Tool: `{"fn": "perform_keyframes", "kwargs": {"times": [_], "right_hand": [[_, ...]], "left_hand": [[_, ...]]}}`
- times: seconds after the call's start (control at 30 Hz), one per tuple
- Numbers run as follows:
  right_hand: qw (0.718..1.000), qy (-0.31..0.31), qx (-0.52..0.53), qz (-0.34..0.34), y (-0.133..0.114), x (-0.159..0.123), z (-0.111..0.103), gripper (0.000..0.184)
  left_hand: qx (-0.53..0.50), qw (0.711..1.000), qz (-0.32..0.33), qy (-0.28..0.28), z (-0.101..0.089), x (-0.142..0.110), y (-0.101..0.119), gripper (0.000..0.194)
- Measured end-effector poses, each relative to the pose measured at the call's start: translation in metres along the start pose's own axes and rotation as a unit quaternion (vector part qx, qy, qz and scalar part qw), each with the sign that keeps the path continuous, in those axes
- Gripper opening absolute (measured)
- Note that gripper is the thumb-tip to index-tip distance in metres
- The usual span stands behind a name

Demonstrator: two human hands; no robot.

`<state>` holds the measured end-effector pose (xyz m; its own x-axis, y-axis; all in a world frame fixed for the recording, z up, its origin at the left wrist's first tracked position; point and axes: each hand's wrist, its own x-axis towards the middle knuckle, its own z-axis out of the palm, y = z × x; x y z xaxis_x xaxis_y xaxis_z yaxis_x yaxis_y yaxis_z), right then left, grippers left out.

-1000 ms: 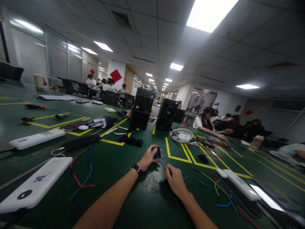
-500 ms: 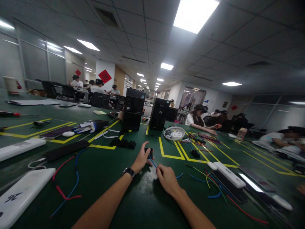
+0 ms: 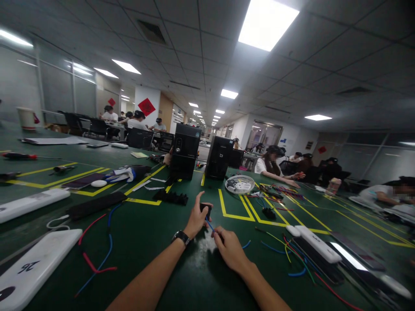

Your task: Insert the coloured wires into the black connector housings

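My left hand (image 3: 197, 217), with a black watch (image 3: 180, 237) on its wrist, is closed around a small black block (image 3: 205, 210), likely a plastic part whose kind I cannot make out. A blue wire (image 3: 209, 224) runs from the block to my right hand (image 3: 229, 246), which pinches it between thumb and fingers. The wire's far end shows beyond the right hand. Where the wire meets the block, my left fingers partly hide it. Both hands hover over the green table (image 3: 194, 280).
Red and blue wires (image 3: 110, 248) lie left; more wires (image 3: 292, 255) lie right beside a white power bank (image 3: 319, 244). Two black computer towers (image 3: 184, 151) stand ahead, with a white round fan grille (image 3: 240, 184) near them. A larger white device (image 3: 42, 263) sits front left. People sit at tables beyond.
The view has shifted slightly, so the table's things appear a little further right and lower. Both hands keep their hold on the block and the wire.
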<state>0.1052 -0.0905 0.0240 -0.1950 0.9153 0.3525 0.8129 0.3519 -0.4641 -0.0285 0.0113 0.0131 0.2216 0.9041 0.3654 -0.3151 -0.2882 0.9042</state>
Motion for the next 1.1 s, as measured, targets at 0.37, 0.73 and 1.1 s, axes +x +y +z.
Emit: {"fn": "perform_keyframes", "kwargs": {"times": [0.37, 0.73, 1.1], "right_hand": [[1.0, 0.001, -0.002, 0.001, -0.01, 0.035, 0.001, 0.024], [0.999, 0.003, -0.039, 0.009, -0.01, 0.024, 0.013, 0.032], [0.991, 0.03, -0.128, 0.021, -0.013, 0.023, 0.001, 0.036]], "left_hand": [[-0.105, 0.991, -0.08, 0.038, 0.0, 0.006, 0.001, 0.069], [-0.138, 0.985, -0.084, 0.063, -0.013, 0.016, -0.012, 0.047], [-0.153, 0.969, -0.131, 0.142, 0.007, 0.014, -0.014, 0.029]]}}
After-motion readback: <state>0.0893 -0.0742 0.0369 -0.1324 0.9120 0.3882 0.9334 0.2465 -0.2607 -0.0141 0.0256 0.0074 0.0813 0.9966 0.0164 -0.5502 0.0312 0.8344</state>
